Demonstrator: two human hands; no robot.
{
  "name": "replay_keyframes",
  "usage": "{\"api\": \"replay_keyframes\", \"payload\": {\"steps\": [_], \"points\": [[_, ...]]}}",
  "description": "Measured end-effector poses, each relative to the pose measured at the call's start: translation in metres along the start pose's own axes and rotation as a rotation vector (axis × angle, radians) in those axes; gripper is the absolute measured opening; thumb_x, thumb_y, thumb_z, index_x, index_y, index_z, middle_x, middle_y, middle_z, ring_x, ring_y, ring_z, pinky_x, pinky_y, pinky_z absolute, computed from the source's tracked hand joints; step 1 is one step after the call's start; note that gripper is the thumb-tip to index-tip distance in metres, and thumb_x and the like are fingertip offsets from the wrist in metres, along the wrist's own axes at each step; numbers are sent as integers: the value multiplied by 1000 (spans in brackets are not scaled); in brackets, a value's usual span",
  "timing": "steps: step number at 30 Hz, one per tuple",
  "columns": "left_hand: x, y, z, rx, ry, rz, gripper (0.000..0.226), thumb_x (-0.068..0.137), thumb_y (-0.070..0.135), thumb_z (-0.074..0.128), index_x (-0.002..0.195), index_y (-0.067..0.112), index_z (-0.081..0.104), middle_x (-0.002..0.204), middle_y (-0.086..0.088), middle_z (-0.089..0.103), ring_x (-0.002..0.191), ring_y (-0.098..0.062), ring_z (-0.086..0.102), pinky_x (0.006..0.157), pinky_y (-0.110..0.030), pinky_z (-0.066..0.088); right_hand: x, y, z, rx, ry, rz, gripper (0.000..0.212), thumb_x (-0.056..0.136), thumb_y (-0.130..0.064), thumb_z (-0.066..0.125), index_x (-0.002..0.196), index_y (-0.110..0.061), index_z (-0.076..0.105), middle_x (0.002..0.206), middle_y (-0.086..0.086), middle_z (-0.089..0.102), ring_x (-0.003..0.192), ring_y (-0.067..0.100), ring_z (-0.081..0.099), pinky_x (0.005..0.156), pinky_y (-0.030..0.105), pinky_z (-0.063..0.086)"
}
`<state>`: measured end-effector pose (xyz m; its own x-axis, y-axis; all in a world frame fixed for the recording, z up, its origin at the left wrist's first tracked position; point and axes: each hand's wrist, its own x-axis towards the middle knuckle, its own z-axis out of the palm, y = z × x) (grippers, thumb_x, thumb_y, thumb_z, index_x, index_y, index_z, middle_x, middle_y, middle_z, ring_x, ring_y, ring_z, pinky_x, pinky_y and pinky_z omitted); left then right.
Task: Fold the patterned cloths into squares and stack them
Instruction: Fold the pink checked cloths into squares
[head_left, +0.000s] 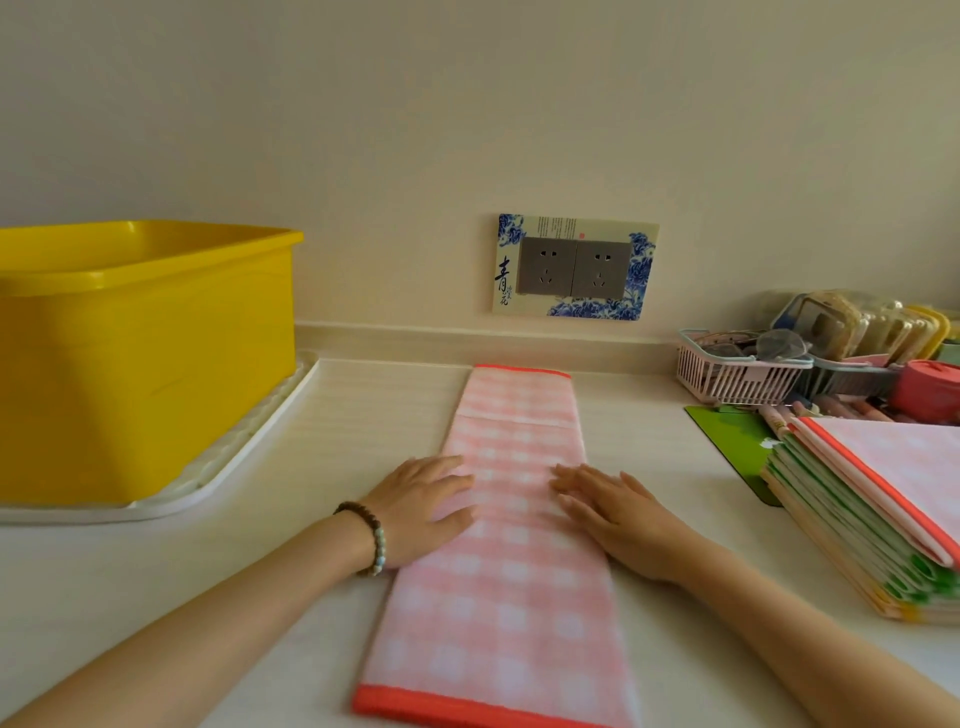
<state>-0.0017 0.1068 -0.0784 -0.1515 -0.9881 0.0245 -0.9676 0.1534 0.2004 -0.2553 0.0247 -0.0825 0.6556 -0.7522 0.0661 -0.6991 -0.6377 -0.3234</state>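
Two things flank the pink cloth (511, 597): yellow tub (140, 364), folded stack (872, 509).

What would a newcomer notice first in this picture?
A long pink checked cloth lies down the middle of the counter, with the left hand and right hand flat on its sides. A big yellow tub stands on a white tray at the left, and a stack of folded cloths sits at the right.

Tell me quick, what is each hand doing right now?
Left hand: open, fingers flat, pressing the pink checked cloth.
Right hand: open, fingers flat on the same cloth, holding nothing.
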Motion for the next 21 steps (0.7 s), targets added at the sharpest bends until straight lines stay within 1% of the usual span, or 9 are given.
{"api": "replay_keyframes", "payload": {"steps": [3, 6, 9, 11, 13, 15, 17, 19, 21], "points": [[-1, 8, 10, -39, -77, 8, 118, 52, 95, -2, 150, 29, 9, 158, 11, -1, 145, -7, -4, 118, -31, -2, 2, 12, -3, -68, -12, 32, 54, 93, -58, 28, 144, -39, 28, 154, -21, 19, 143, 1, 11, 116, 30, 6], [3, 15, 13, 58, -78, -19, 119, 50, 91, -2, 150, 27, -1, 158, 8, -8, 145, -11, -7, 118, -32, -4, 7, 17, -5, -85, -24, 30, 58, 92, -60, 31, 146, -39, 24, 155, -19, 16, 144, 2, 10, 117, 31, 6], [6, 21, 9, 76, -59, -31, 115, 52, 87, -1, 150, 27, 2, 158, 7, -6, 145, -10, -4, 117, -33, -3, 8, 18, -7, -60, -21, 27, 57, 93, -57, 35, 146, -36, 26, 155, -16, 18, 144, 4, 13, 117, 32, 8], [4, 21, 7, 41, -60, -28, 116, 52, 88, 1, 150, 27, 5, 158, 7, -3, 145, -10, -3, 117, -32, -2, 6, 19, -9, -28, -10, 14, 53, 95, -51, 37, 145, -34, 29, 155, -12, 22, 143, 6, 18, 118, 31, 12], [-3, 19, 3, -10, -48, -1, 125, 48, 97, -1, 150, 26, 11, 158, 6, 3, 145, -9, 2, 118, -30, 1, -3, 21, -12, 47, 20, -4, 48, 98, -41, 39, 144, -31, 31, 154, -9, 26, 141, 9, 25, 116, 26, 17], [-14, 16, -1, -52, -10, 42, 127, 47, 98, -3, 149, 25, 19, 157, 5, 14, 144, -8, 11, 117, -26, 6, -18, 23, -17, 61, 58, -39, 45, 99, -31, 40, 143, -33, 32, 152, -11, 28, 139, 10, 30, 112, 21, 21], [-29, 12, -8, -76, 18, 91, 119, 52, 97, 7, 146, 27, 27, 154, 8, 24, 140, -5, 19, 113, -19, 10, -37, 27, -22, -31, 78, -104, 47, 98, -28, 43, 143, -36, 31, 151, -15, 27, 137, 9, 33, 110, 22, 25], [-46, 12, -15, -92, 11, 130, 106, 57, 92, 23, 144, 31, 30, 150, 13, 28, 135, 1, 22, 108, -12, 10, -54, 31, -27, -141, 66, -179, 48, 96, -38, 41, 143, -41, 28, 151, -17, 26, 135, 8, 35, 109, 23, 29], [-62, 14, -19, -81, -36, 140, 97, 61, 83, 39, 143, 34, 28, 148, 17, 27, 128, 8, 20, 105, -10, 9, -67, 33, -33, -244, 57, -264, 50, 94, -51, 34, 143, -42, 28, 151, -17, 28, 133, 9, 39, 107, 24, 32]]}}
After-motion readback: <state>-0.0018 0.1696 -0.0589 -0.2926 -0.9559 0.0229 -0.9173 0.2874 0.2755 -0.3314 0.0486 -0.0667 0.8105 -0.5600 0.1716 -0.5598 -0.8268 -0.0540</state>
